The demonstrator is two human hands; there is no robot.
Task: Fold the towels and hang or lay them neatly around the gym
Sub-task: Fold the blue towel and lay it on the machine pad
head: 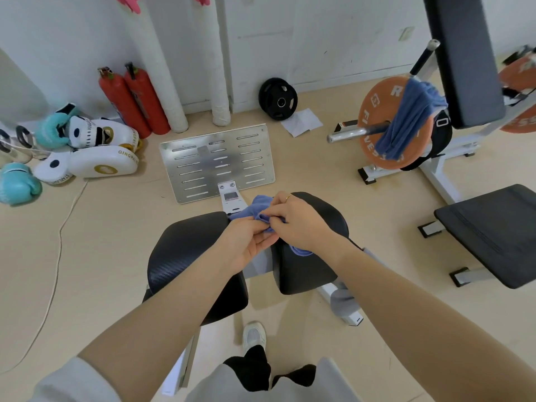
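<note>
Both hands pinching blue towel, open floor

Soft blue cloth towel, matt textured black pads, brushed metal footplate

Towel: periwinkle blue, plain. Second towel: darker blue. Pads: black, fine woven texture. Plate: orange, white lettering. Small plate: black. Extinguishers: red. Gloves: turquoise. Mitts: white, gold lettering, black spots. Footplate: silver, slotted. Floor: beige. Ring: gold. Shoe: white.
</note>
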